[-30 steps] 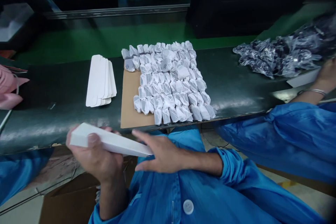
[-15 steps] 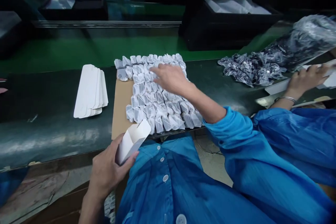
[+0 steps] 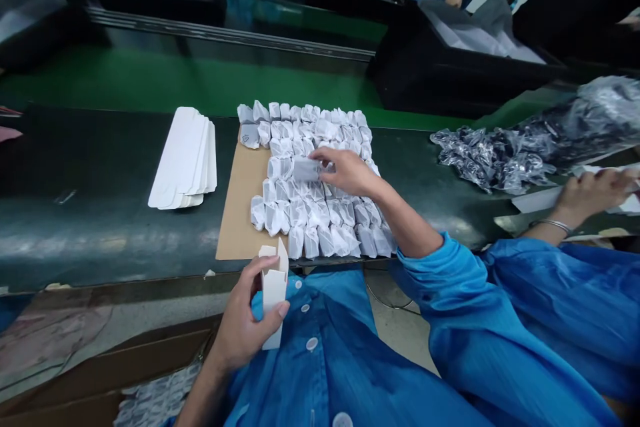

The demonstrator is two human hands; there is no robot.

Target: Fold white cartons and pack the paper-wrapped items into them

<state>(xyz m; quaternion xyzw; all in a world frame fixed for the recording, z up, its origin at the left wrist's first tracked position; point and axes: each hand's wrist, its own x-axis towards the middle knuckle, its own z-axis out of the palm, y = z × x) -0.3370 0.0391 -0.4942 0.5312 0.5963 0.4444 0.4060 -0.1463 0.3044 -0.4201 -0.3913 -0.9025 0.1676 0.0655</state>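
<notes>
My left hand (image 3: 250, 320) grips a small white carton (image 3: 274, 300), held upright with its top flaps open, just off the front edge of the bench. Over the rows of paper-wrapped pieces (image 3: 320, 213), my right hand (image 3: 350, 172) pinches one wrapped piece (image 3: 306, 169) by its right end. The rows lie on a brown cardboard sheet (image 3: 240, 213), bare along its left side. To the left, a stack of flat white cartons (image 3: 183, 157) rests on the dark bench. What is inside the wrapping is hidden.
Clear plastic bags of dark parts (image 3: 495, 153) lie on the right, by a co-worker's hand (image 3: 593, 197) holding something white. A black bin (image 3: 450, 73) with grey sheets stands at the back. Below left is a cardboard box (image 3: 65, 387) with more wrapped pieces.
My right hand has moved toward me and now holds a wrapped piece. My left hand has shifted right and turned the carton more upright. The whole view has shifted slightly.
</notes>
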